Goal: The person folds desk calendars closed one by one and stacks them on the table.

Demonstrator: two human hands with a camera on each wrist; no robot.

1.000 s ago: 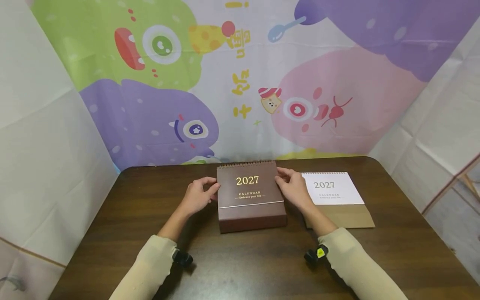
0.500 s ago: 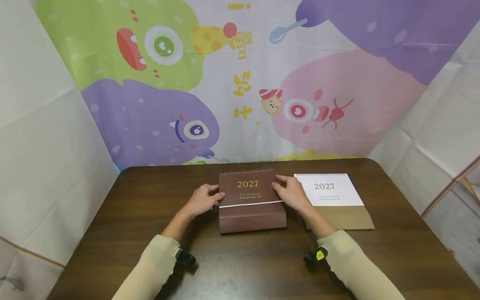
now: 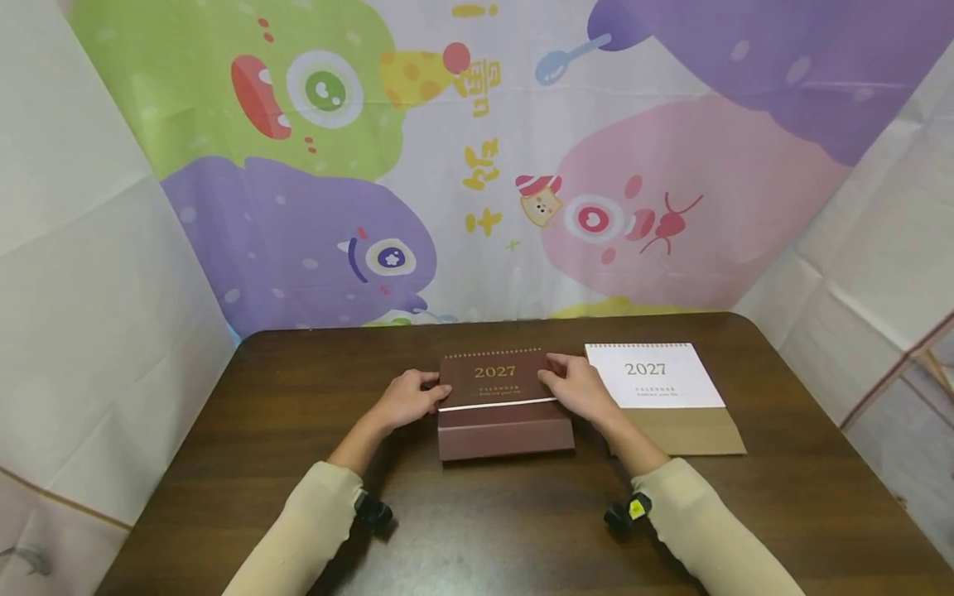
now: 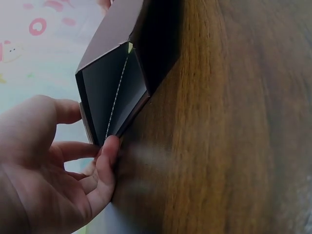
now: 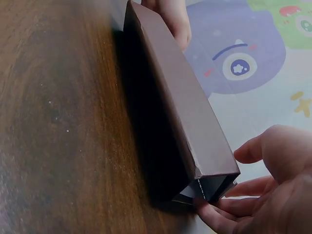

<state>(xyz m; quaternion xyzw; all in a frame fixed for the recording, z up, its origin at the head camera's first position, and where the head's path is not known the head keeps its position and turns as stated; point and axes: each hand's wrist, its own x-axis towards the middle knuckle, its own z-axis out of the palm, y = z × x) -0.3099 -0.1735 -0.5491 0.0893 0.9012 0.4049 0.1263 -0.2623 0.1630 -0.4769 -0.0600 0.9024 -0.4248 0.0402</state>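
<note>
A brown desk calendar (image 3: pixel 507 414) with gold "2027" lettering stands low on the table, its spiral edge at the back. My left hand (image 3: pixel 408 399) grips its left side, thumb on the front and fingers behind and below. The right hand (image 3: pixel 584 387) holds the opposite side, its thumb near the upper right of the cover. In the left wrist view, the stand's hollow end (image 4: pixel 105 92) is a dark diamond shape with a dashed crease line, fingertips at its lower corner. The right wrist view has the stand's brown front panel (image 5: pixel 180 87) running between both hands.
To the right, a white desk calendar (image 3: pixel 647 377) with a tan base (image 3: pixel 689 430) lies partly behind the right forearm. Dark wooden table (image 3: pixel 477 530) runs underneath. A cartoon-printed cloth (image 3: pixel 477 273) hangs just beyond the table's back edge.
The brown calendar has sunk lower and leans flatter, its spiral edge coming down from the table's back edge. Both hands lowered with it, keeping to its sides. The white calendar stayed put.
</note>
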